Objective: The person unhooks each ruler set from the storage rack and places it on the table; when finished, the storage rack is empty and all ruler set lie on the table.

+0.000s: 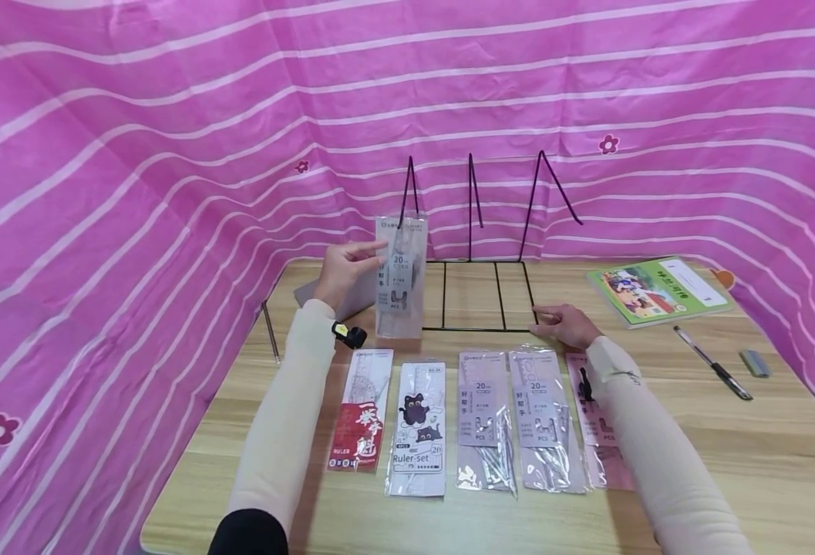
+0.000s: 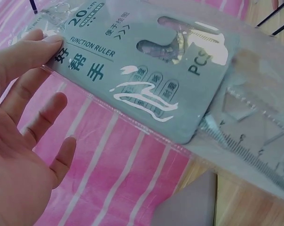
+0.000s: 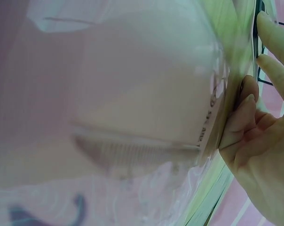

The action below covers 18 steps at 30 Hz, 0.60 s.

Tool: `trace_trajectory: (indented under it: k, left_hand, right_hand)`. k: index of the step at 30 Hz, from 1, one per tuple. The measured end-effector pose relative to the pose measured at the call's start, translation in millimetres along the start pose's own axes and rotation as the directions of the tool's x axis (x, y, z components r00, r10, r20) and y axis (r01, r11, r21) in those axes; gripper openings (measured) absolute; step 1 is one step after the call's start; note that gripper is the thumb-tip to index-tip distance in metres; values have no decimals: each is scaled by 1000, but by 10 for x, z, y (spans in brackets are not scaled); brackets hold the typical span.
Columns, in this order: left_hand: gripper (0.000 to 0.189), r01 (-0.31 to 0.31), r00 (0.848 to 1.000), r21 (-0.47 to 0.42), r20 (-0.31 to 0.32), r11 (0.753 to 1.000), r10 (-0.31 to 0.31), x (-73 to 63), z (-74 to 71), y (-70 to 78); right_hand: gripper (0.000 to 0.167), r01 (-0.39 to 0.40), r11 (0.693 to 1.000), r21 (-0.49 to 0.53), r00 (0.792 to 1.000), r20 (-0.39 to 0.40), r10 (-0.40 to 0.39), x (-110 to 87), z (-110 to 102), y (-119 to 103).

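Note:
My left hand pinches the left edge of a clear packet of rulers between thumb and fingers. It hangs upright at the leftmost prong of a black wire rack, whose tip overlaps the packet's top. In the left wrist view the packet's grey card and a clear ruler show, with the other fingers spread away from it. My right hand touches the rack's front right corner with its fingertips; in the right wrist view two fingers reach the black wire while the others bend at the table.
In front of the rack lie several ruler packets: a red one, a cat one, and similar purple-looking ones, the last partly under my right sleeve. A green book, pen and eraser lie right, a thin stick left.

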State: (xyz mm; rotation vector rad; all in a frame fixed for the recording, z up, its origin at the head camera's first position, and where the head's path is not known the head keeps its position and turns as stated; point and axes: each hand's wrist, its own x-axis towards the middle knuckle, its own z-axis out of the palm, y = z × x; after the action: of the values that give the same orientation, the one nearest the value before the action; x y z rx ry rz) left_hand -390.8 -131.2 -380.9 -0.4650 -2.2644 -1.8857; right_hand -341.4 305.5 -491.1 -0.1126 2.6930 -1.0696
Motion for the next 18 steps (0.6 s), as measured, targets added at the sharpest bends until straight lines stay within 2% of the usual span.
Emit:
trace_trajectory:
  k: [4,9,18]
  left_hand:
    - [32,-18,1000,13,11,1000,17,-67,-16,11]
    - [32,-21,1000,-13,22,1000,21,-162,-17,22]
    - [34,-66,997,-40,46,997,67,-314,-41,63]
  right_hand:
    - [70,-6,1000,-10,1000,0,6,-21,-11,-18]
    - [70,-6,1000,-23,1000,3,7,-34,-17,-35]
    - [71,-8,1000,-15,1000,16,8,-22,-23,-22]
